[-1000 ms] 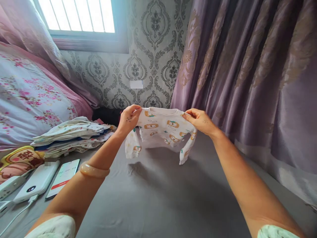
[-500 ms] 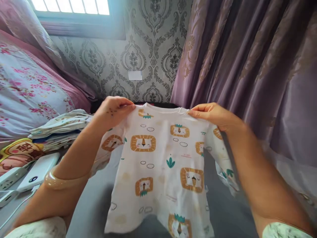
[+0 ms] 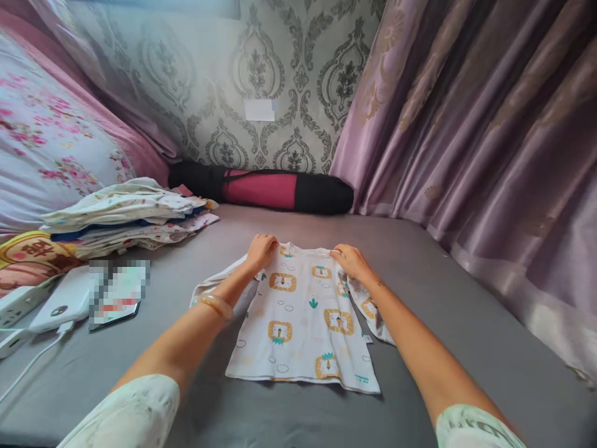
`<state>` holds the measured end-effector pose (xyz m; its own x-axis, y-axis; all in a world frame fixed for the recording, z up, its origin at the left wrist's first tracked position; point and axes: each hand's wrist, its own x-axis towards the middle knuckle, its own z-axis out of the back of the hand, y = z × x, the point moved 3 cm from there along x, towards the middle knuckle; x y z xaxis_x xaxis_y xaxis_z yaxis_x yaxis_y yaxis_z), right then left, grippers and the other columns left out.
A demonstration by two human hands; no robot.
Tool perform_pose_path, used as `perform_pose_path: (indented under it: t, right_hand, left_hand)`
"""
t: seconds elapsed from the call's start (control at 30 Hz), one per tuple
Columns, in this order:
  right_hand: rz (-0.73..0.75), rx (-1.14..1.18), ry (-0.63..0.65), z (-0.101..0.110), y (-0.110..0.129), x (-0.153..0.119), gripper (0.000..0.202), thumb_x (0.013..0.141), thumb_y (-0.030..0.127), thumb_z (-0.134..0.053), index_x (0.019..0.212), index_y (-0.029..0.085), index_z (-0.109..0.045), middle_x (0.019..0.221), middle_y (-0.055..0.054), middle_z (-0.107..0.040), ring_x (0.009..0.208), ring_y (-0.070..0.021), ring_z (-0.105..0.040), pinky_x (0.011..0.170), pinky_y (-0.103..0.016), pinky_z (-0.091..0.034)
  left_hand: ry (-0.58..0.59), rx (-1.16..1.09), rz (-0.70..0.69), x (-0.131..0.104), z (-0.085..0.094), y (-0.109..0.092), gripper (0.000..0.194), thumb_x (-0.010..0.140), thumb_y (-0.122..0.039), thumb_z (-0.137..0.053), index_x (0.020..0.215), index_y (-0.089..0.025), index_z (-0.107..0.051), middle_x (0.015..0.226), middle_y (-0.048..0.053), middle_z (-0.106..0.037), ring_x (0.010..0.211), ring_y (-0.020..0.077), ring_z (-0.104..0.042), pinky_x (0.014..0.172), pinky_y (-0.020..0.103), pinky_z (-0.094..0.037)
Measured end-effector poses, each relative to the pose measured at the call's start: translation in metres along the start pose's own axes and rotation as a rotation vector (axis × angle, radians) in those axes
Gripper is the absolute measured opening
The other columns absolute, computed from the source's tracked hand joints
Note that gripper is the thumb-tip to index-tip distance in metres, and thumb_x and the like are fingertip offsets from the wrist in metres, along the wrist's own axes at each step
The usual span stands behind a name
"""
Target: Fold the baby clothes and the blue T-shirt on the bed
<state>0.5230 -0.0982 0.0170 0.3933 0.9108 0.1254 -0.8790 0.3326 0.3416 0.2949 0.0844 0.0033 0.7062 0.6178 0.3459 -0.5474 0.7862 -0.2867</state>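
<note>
A small white long-sleeved shirt point(image 3: 303, 317) printed with orange lion faces, clouds and green leaves lies spread out on the grey bed sheet point(image 3: 401, 398). Its neckline points away from me and its hem faces me. My left hand point(image 3: 262, 252) pinches the left shoulder beside the collar. At the other shoulder, my right hand point(image 3: 352, 260) grips the fabric between thumb and fingers. Both sleeves stick out to the sides, partly covered by my hands and forearms.
On the left lies a stack of folded clothes point(image 3: 135, 211), near a floral pillow point(image 3: 60, 137). Closer are a white power bank point(image 3: 69, 302) with a cable, a power strip point(image 3: 21, 305) and a blurred-out phone point(image 3: 119, 295). A black and pink rolled bag point(image 3: 261, 190) lies along the wall.
Both hands have lowered the shirt from in front of me onto the sheet, still holding its shoulders. The view has tilted down, showing the rolled bag and the phone.
</note>
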Motion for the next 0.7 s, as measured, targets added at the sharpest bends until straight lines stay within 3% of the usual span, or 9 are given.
perform_pose_path:
  t: [0.37,0.7]
  right_hand:
    - [-0.003,-0.236,0.064,-0.019,0.002,0.032,0.031,0.103,0.040,-0.036,0.116,0.024,-0.059,0.119,-0.008,-0.063,0.104,-0.0235,-0.061,0.080,-0.031,-0.040]
    - [-0.048,-0.227,0.081,-0.019,0.000,0.055,0.035,0.102,0.043,-0.035,0.119,0.026,-0.061,0.118,-0.008,-0.062,0.106,-0.0237,-0.060,0.083,-0.032,-0.040]
  left_hand:
    - [0.023,0.159,0.020,0.013,-0.027,0.025,0.036,0.100,-0.029,-0.031,0.105,-0.016,-0.064,0.100,0.016,-0.063,0.095,0.0285,-0.051,0.081,0.039,-0.034]
    - [0.044,0.202,0.046,0.046,-0.028,0.031,0.038,0.099,-0.027,-0.031,0.108,-0.013,-0.065,0.105,0.019,-0.062,0.099,0.0314,-0.051,0.084,0.041,-0.035]
